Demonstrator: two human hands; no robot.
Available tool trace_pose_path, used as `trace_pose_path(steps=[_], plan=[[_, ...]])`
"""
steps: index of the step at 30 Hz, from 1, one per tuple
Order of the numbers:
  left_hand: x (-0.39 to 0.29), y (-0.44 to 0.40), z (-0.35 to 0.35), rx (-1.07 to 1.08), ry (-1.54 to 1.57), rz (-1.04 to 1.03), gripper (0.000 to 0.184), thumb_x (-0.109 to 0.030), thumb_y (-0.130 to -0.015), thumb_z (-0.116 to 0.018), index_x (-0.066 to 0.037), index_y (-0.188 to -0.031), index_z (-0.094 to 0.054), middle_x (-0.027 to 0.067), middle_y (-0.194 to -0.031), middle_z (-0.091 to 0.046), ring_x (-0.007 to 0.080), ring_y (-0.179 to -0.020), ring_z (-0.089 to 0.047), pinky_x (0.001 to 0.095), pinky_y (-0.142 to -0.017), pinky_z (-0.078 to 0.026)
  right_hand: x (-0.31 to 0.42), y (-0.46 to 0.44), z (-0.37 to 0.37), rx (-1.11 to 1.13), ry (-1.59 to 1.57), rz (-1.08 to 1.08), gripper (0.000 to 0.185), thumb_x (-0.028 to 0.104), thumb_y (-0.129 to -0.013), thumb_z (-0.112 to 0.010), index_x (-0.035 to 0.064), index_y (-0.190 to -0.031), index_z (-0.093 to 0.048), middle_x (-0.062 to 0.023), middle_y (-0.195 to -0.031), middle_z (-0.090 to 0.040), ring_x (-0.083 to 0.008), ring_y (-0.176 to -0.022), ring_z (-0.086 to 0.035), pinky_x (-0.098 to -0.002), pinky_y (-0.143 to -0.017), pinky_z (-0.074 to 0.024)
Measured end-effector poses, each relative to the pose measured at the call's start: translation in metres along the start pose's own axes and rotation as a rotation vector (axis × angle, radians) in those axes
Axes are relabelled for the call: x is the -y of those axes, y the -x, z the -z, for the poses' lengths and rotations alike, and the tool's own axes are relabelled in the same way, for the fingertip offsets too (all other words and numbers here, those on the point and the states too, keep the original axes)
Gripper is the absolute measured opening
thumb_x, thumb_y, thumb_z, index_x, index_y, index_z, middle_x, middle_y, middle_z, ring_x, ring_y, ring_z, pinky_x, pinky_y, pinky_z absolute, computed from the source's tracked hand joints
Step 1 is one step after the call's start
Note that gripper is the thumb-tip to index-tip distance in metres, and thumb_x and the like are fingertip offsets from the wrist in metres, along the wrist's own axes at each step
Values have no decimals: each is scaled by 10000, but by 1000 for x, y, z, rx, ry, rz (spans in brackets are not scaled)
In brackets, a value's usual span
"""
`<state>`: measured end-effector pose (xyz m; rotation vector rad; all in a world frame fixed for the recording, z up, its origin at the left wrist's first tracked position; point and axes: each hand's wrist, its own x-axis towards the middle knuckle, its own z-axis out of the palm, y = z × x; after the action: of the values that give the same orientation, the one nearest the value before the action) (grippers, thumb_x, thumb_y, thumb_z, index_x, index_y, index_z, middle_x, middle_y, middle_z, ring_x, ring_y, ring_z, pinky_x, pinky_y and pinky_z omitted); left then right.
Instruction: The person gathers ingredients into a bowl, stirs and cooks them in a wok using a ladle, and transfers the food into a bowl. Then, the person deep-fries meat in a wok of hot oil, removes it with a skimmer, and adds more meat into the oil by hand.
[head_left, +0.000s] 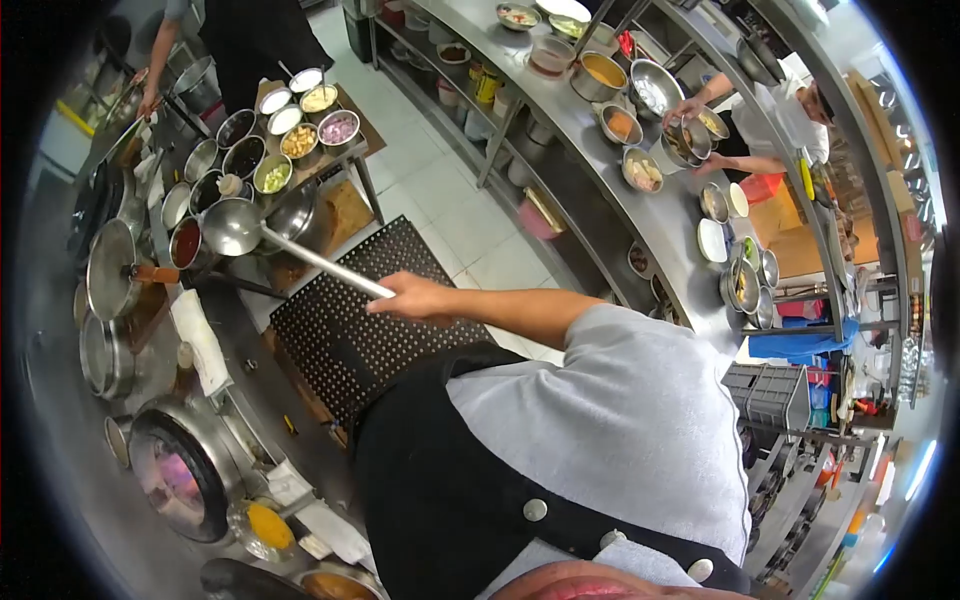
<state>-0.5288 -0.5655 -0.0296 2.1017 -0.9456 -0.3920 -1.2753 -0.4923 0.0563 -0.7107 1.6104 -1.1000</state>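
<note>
My right hand (pixel 415 298) is closed around the end of a long metal handle, my arm stretched out across the frame. The handle belongs to a ladle (pixel 232 228), whose round bowl is over the crowded sauce and ingredient pots. Beside that bowl stands a pot of red sauce (pixel 187 243). A squeeze bottle (pixel 230 186) and a bowl of chopped green vegetable (pixel 272 174) are just behind it. Whether the ladle bowl touches any pot I cannot tell. My left hand does not show.
A burner with a pinkish flame (pixel 178 480) is at lower left, near a bowl of yellow food (pixel 268 525). A perforated black mat (pixel 360 290) covers the floor. Across a steel counter (pixel 600 190), one person handles metal bowls; another person's arm (pixel 160 60) reaches in at upper left.
</note>
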Motion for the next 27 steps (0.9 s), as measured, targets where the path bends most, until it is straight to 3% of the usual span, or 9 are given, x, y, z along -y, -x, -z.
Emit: trace_pose_path(steps=[2,10,17,23,26,27], plan=[[-15,-42,-20,-6,22,-24,411,-327,-911,-648,45,-1084,-670,109,-913,-707,220,-734,-687,348,-516,-561,36,-22,-40,74,-184,24,311,323,-979,-713,35,-955,-601,-3,-577,-510,-91,-431,-458,-297,-406,-360],[-85,-195,-120,71,214,-130,368,-281,-902,-637,47,-1064,-675,107,-899,-706,220,-735,-690,351,-513,-560,104,-37,-106,220,-447,52,259,274,-1005,-677,79,-914,-533,18,-547,-483,-79,-405,-455,-288,-389,-388],[-129,-252,-207,225,411,-124,331,-240,-894,-627,50,-1046,-679,106,-888,-705,220,-736,-692,354,-509,-559,128,-31,-109,147,-512,64,248,267,-999,-689,91,-935,-526,29,-551,-459,-77,-397,-434,-284,-388,-366],[-143,-278,-241,329,564,-86,306,-211,-888,-620,51,-1033,-682,105,-880,-705,220,-737,-694,356,-507,-558,148,-57,-124,183,-648,63,245,260,-1023,-654,96,-921,-502,30,-546,-443,-80,-397,-436,-274,-375,-354],[-148,-270,-248,63,-285,-690,248,-147,-798,-667,27,-975,-669,85,-857,-692,240,-735,-681,374,-541,-535,163,-69,-131,222,-616,69,251,267,-1029,-645,98,-912,-502,31,-542,-440,-79,-398,-436,-273,-377,-356],[-150,-271,-250,181,-193,-627,289,-204,-799,-708,-15,-1013,-669,89,-856,-672,247,-705,-654,389,-562,-528,166,-71,-131,228,-571,72,257,272,-1032,-640,100,-902,-500,32,-540,-437,-77,-400,-437,-270,-379,-358]])
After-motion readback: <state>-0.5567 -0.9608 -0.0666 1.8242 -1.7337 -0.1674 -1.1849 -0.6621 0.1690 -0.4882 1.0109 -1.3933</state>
